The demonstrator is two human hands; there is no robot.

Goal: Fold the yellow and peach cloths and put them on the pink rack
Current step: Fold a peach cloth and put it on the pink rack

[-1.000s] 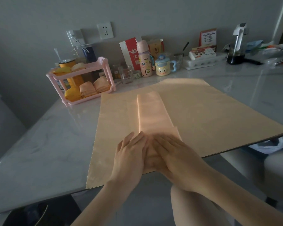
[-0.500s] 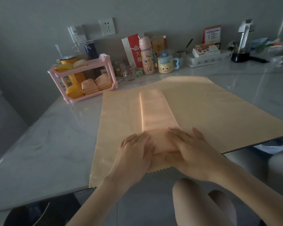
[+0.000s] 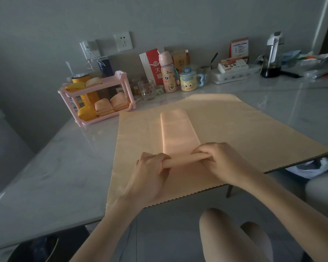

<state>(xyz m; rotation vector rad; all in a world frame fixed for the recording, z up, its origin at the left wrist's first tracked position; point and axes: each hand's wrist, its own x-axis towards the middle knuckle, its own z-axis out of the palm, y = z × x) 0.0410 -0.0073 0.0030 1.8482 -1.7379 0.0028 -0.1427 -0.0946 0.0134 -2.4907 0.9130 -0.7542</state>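
Left hand (image 3: 151, 167) and right hand (image 3: 219, 157) each clamp a grip on the near rolled end of the peach cloth strip (image 3: 178, 133), on a larger cloth (image 3: 244, 129) over the counter (image 3: 45, 167), pink rack (image 3: 128, 87) far left holding folded yellow (image 3: 86, 112) and peach cloths (image 3: 110, 104).

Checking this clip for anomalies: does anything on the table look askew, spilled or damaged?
Nothing spilled or damaged. The large peach sheet overhangs the table edge at an angle. Both hands pinch the folded peach strip.
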